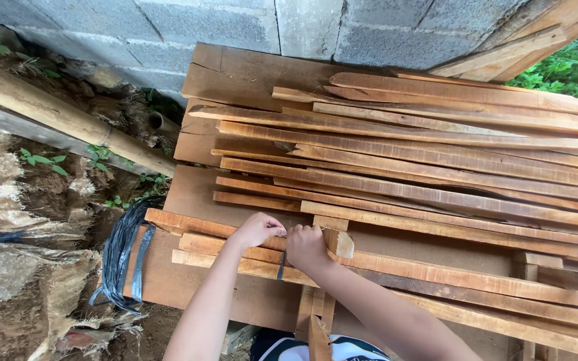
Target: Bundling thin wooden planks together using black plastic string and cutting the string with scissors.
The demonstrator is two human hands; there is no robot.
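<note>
A single head-worn camera looks steeply down from close above the person's forearms at the near edge of a wooden platform (188,281). It faces toward a grey block wall (235,23) beyond the far edge.

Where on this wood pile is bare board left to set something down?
Bare board lies left of the slat ends, and another patch between slat rows right of the right hand. The stacked slats above are crowded.
</note>
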